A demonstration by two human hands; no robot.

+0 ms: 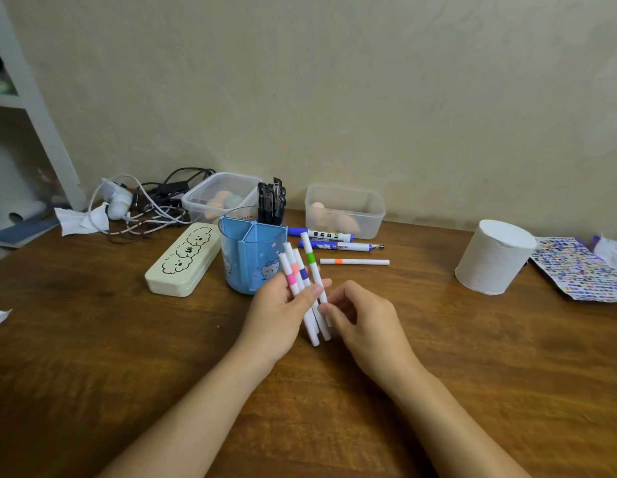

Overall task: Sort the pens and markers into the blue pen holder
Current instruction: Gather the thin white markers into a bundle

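The blue pen holder (246, 260) stands at the table's middle, with several black pens (272, 201) upright in its back compartment. My left hand (283, 307) grips a bunch of white markers (302, 276) with pink, orange, purple and green bands, just in front of the holder. My right hand (360, 317) pinches the lower end of the green-banded marker (312, 262) in that bunch. On the table behind lie a white marker with an orange band (354, 261) and two blue-capped markers (338, 240).
A cream pencil case (183, 260) lies left of the holder. Two clear plastic boxes (345, 210) stand at the wall, next to tangled cables (152, 205). A paper roll (493, 257) and a sticker sheet (576, 270) are at the right.
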